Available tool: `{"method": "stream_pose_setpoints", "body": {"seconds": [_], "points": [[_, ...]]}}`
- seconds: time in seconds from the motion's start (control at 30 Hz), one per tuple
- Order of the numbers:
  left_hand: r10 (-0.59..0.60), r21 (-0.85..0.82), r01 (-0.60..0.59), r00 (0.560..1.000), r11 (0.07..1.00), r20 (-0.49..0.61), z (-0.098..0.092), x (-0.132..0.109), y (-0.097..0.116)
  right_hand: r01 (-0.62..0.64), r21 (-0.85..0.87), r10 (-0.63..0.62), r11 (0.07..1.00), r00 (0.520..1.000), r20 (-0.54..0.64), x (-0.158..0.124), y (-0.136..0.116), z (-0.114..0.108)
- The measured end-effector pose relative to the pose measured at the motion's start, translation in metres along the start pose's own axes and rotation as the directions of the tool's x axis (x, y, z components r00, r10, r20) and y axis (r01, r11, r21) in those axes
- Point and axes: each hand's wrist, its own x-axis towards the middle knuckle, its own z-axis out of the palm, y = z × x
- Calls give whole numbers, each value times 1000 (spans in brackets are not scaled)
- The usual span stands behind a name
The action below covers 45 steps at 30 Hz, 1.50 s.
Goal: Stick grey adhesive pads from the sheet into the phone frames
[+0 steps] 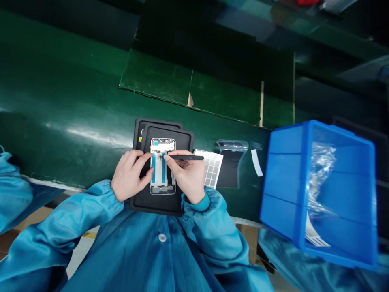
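An opened phone (158,170) lies face up inside a black tray (185,140), with its circuit board at the top and blue strips running down its middle. My left hand (129,174) rests at the phone's left edge, thumb and index finger apart and touching it. Between the thumb and fingers of my right hand (190,176) is a slim black pen-like tool (190,157), held almost level. Its left end is over the phone's upper middle; whether the tip touches is too small to tell.
A second black tray (158,121) sits under the first. To the right are a white sheet of square labels (212,168), a dark film pouch (230,166) and a white strip (257,163). A blue bin (284,178) holds clear plastic. Another person's sleeve (13,190) shows at left.
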Motion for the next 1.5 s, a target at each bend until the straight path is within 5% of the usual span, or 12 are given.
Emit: {"method": "stream_pose_setpoints", "body": {"seconds": [1.33,1.5], "points": [[12,56,-13,1000,998,12,-3,1,1,-6,-36,5,999,1000,-7,-1,5,0],[41,137,-56,993,989,110,-10,6,5,-1,-48,0,999,1000,-9,0,4,0]]}}
